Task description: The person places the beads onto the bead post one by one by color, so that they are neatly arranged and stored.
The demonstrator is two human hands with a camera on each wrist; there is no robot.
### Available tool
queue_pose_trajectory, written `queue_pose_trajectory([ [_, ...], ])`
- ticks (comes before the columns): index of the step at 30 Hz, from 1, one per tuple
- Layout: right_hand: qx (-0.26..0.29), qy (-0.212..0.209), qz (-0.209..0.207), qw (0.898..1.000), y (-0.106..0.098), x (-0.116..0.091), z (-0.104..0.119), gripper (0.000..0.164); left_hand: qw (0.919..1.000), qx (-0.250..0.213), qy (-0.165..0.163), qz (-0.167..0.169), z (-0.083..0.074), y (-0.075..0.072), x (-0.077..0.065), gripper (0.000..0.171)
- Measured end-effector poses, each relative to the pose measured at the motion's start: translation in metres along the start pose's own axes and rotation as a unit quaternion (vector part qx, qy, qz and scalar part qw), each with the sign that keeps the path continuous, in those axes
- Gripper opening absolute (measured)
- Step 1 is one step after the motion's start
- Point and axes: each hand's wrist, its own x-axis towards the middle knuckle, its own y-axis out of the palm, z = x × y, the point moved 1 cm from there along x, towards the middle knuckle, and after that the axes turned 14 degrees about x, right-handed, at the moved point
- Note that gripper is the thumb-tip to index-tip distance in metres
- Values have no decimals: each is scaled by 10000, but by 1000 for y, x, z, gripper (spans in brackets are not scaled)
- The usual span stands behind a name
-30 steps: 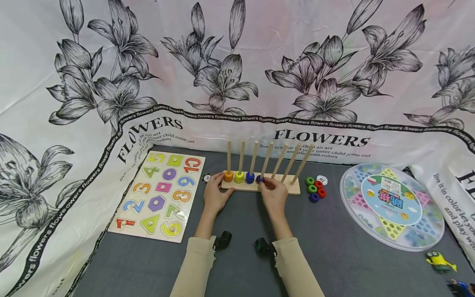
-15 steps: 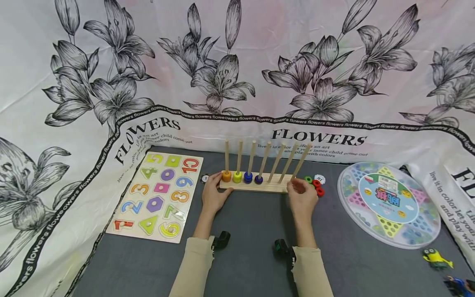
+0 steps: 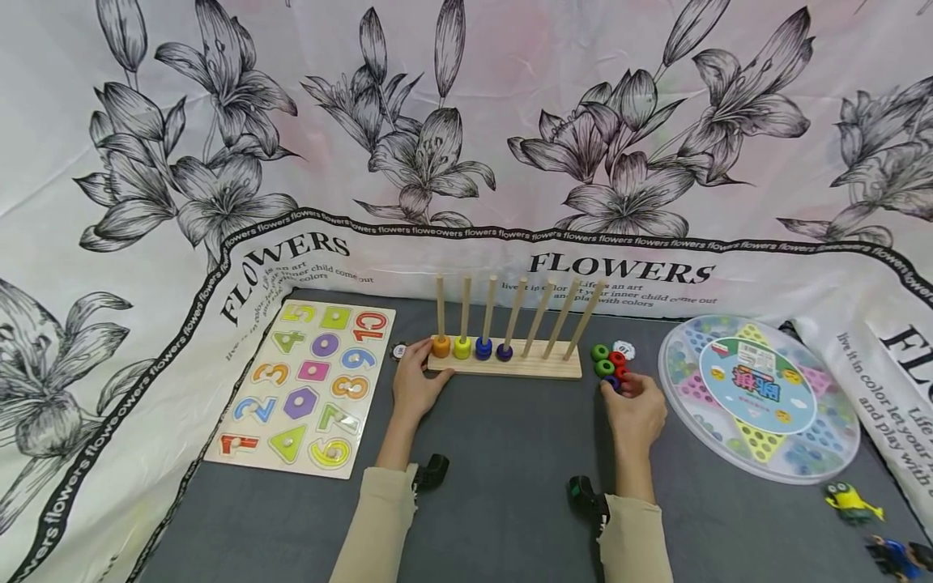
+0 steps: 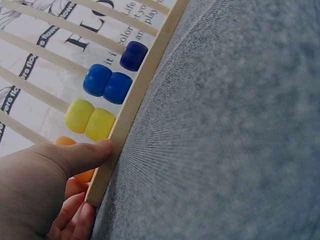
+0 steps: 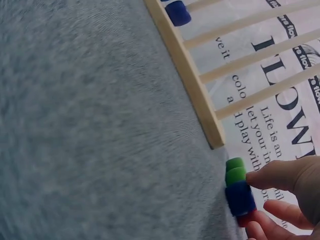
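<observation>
A wooden peg stand (image 3: 543,366) with a row of upright pegs stands on the grey cloth. Its left pegs carry orange (image 3: 440,346), yellow (image 3: 462,348), blue (image 3: 483,349) and dark blue beads (image 3: 504,352); the three right pegs are bare. My left hand (image 3: 417,385) grips the stand's left end, thumb along the front edge (image 4: 102,150), fingers round the end. To the right of the stand, my right hand (image 3: 636,411) is at a loose dark blue bead (image 5: 241,198), thumb and fingers spread either side of it. Green (image 3: 600,352) and red beads (image 3: 618,359) lie just beyond.
A number-and-shape puzzle board (image 3: 301,389) lies left of the stand. On the right are a round Chinese checkers box (image 3: 758,399), a yellow figurine (image 3: 853,504) and a blue one (image 3: 900,559). A flower-printed sheet (image 3: 437,121) rises behind.
My right hand has left the dark blue bead on the fourth peg and moved right to the loose beads. The left hand stays on the stand. The view has shifted slightly.
</observation>
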Motion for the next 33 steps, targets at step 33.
queue_pose_trajectory([
  [33, 1221, -655, 498, 9891, -4, -5, 109, 28, 9999, -78, -16, 77, -1, -3, 1, 65],
])
